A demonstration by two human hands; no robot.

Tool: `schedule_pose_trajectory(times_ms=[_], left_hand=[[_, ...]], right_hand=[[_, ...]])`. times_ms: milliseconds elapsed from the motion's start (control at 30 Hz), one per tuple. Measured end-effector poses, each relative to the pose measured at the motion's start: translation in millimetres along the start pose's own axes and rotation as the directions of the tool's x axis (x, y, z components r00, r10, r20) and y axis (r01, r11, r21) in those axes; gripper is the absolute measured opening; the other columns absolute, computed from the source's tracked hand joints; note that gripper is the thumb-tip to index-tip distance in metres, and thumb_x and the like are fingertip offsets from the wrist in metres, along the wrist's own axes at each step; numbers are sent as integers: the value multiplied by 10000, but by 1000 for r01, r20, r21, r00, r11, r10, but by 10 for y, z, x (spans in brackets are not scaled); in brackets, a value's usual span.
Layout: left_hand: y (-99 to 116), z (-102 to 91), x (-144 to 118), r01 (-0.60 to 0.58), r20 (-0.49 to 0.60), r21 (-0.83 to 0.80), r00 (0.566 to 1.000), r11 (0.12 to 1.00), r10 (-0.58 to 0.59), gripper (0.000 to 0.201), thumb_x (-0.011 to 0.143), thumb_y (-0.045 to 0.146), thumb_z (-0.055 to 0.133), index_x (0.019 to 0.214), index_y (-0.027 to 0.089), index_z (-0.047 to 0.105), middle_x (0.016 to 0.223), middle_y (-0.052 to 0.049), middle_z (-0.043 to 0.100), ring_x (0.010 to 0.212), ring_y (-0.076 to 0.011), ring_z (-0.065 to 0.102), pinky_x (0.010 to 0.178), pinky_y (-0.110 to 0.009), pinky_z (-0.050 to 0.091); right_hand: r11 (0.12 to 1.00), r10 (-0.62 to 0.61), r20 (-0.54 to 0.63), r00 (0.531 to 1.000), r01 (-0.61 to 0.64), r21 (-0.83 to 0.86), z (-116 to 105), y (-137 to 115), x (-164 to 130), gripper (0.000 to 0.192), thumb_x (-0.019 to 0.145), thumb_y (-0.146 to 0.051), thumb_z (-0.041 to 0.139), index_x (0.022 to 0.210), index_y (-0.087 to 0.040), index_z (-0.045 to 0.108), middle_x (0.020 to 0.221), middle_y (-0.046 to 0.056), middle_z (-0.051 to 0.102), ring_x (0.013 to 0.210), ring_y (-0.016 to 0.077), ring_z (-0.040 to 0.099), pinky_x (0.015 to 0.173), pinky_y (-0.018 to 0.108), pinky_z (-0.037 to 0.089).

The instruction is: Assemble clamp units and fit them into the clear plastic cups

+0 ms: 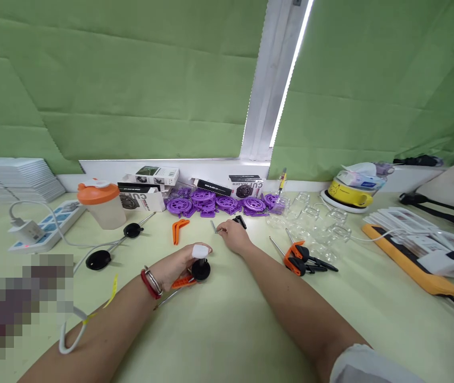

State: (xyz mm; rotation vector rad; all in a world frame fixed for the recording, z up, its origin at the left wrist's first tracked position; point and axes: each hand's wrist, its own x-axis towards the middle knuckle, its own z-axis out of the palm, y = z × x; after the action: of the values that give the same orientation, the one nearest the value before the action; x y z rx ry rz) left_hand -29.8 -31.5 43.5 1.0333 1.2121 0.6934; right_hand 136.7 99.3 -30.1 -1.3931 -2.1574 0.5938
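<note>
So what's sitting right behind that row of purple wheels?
Behind the purple wheels stand black-and-white product boxes against the sill. Their lower parts are covered by the wheels.

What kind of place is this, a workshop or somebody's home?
Probably a small assembly workbench. Along the window sill sit many identical purple wheels and product boxes, with clear plastic cups beside them. The left hand grips a black knob.

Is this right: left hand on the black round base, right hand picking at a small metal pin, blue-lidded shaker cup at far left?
Not quite. The head view shows the shaker cup lid is orange, not blue. Left hand on the black round base and right hand at the metal pin are correct.
</note>
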Motion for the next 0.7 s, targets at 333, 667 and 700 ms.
schedule_pose_trajectory(times_ms=[333, 667, 700], left_hand=[[-73, -139, 114, 38, 150, -27, 988, 999, -33, 653, 691, 594, 511, 1215, 206, 485, 696, -1, 566, 612, -173, 564, 518, -247, 340], [-36, -102, 106, 20, 140, -47, 990, 999, -13, 587, 712, 568, 513, 1198, 239, 496, 600, 36, 512, 516, -139, 515, 476, -234, 335], [-36, -104, 110, 19, 150, -48, 989, 999, -11, 584, 719, 565, 508, 1202, 238, 492, 598, 34, 513, 518, -142, 520, 471, -232, 334]], right_hand=[[997, 17, 44, 999, -14, -72, -68, 5, -5, 110, 780, -146, 580, 783, -166, 689, 879, 74, 665, 812, 171, 576, 705, 253, 388], [999, 4, 63, 998, -1, -54, -97, 55, -49, 97, 773, -170, 604, 808, -174, 695, 866, 64, 675, 782, 164, 585, 667, 252, 393], [998, 9, 65, 998, -5, -56, -96, 53, -49, 90, 773, -173, 602, 790, -171, 690, 840, 65, 674, 761, 165, 582, 654, 254, 391]])
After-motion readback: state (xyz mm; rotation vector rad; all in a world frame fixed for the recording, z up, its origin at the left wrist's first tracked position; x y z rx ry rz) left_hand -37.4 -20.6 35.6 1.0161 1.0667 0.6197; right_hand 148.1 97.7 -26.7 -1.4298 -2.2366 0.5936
